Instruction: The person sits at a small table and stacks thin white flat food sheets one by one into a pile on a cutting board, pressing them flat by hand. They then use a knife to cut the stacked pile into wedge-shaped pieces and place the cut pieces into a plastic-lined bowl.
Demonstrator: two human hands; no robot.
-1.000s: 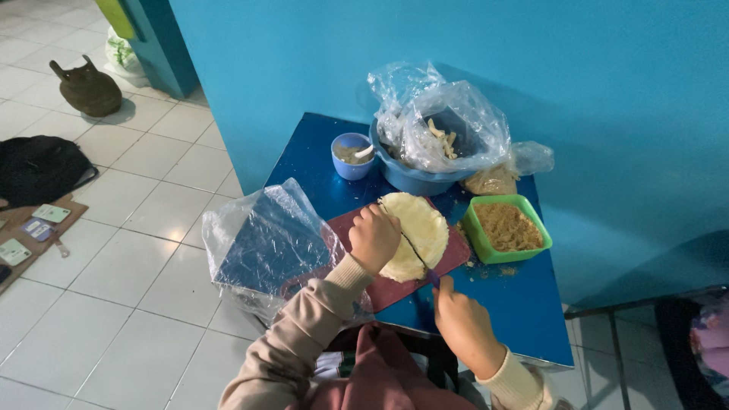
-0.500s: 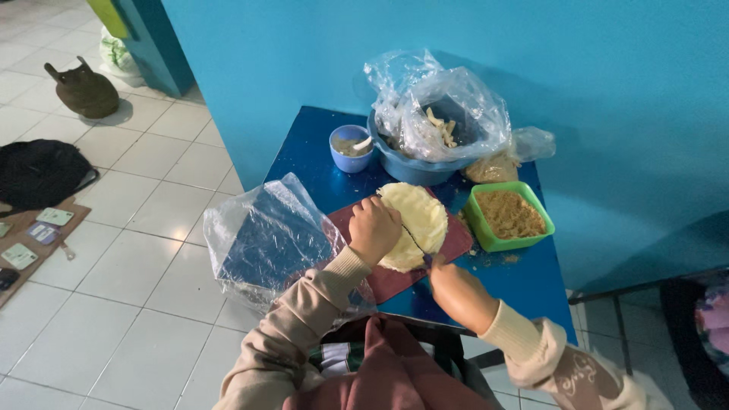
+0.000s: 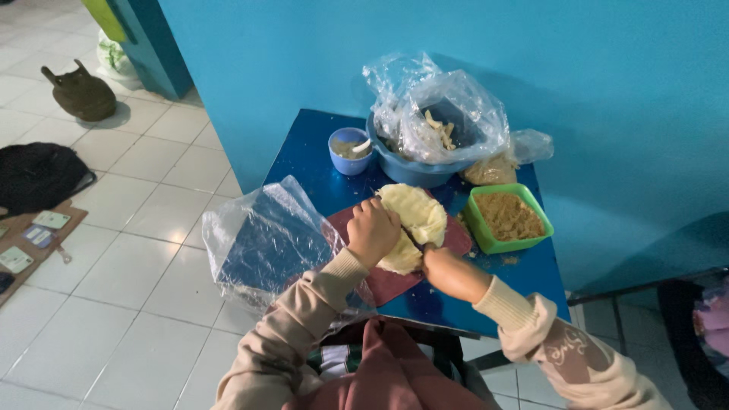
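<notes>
Two hands work one pale, flat round of dough [image 3: 416, 216] that lies on a dark red cutting board [image 3: 380, 281] near the front of the blue bench [image 3: 304, 152]. The left hand [image 3: 372, 231] rests curled on the dough's near-left edge, its grip pressing the sheet down rather than closed around anything. The right hand [image 3: 448, 272] sits just behind the dough's near edge with its grip closed on something thin and dark that runs up across the dough; it looks like a knife, though the blade is too small to tell for sure. To do this cut well, I judge the left fingers should stay folded back from the line of the blade and keep the sheet from sliding, while the right hand draws in one steady stroke. Beyond the right hand stands a green tray of brown crumbly filling [image 3: 507, 216]; beyond the left, a small blue cup [image 3: 348, 150] and a blue bowl under a clear plastic bag [image 3: 437, 114]. Left of the left hand lies another crumpled plastic sheet [image 3: 262, 239].
</notes>
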